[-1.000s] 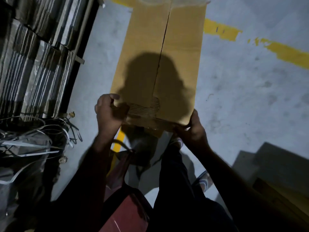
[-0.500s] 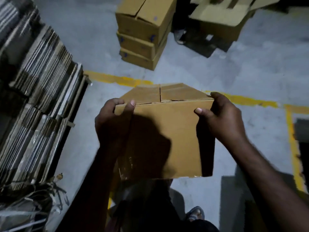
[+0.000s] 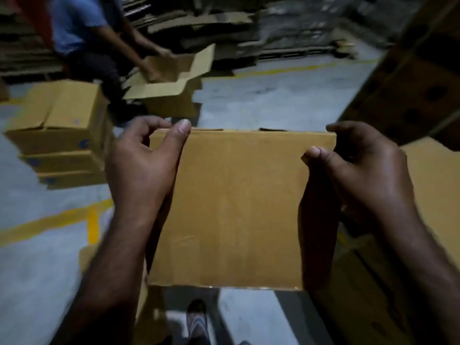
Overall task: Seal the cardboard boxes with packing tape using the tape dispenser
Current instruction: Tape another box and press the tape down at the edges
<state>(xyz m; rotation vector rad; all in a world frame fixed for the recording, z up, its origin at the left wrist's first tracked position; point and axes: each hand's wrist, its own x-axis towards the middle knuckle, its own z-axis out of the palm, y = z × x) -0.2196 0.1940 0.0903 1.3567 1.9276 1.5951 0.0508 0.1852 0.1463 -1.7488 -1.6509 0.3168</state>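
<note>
**Brown cardboard box (image 3: 239, 207) held up between both hands**

Lowest in the head view, a striped shoe (image 3: 196, 317) stands on the grey concrete floor (image 3: 37, 270), below the box's bottom edge. The box is off the floor with one plain broad face turned to the camera and its top edge level. The left hand (image 3: 142, 168) grips the upper left corner, its thumb flat on the near face by the top edge and its fingers curled over the top. The right hand (image 3: 361, 170) grips the upper right corner, thumb pressed on the near face and fingers wrapped round the side.

A yellow painted line (image 3: 49, 220) crosses the floor to the left. Beyond it stands a stack of closed brown boxes (image 3: 62, 135). Tall dark brown cartons (image 3: 410, 83) rise along the right edge. Farther back, a person in a blue shirt (image 3: 74, 28) reaches into an open cardboard box (image 3: 169, 80). Blurred piles of flattened cardboard (image 3: 199, 18) lie behind.
</note>
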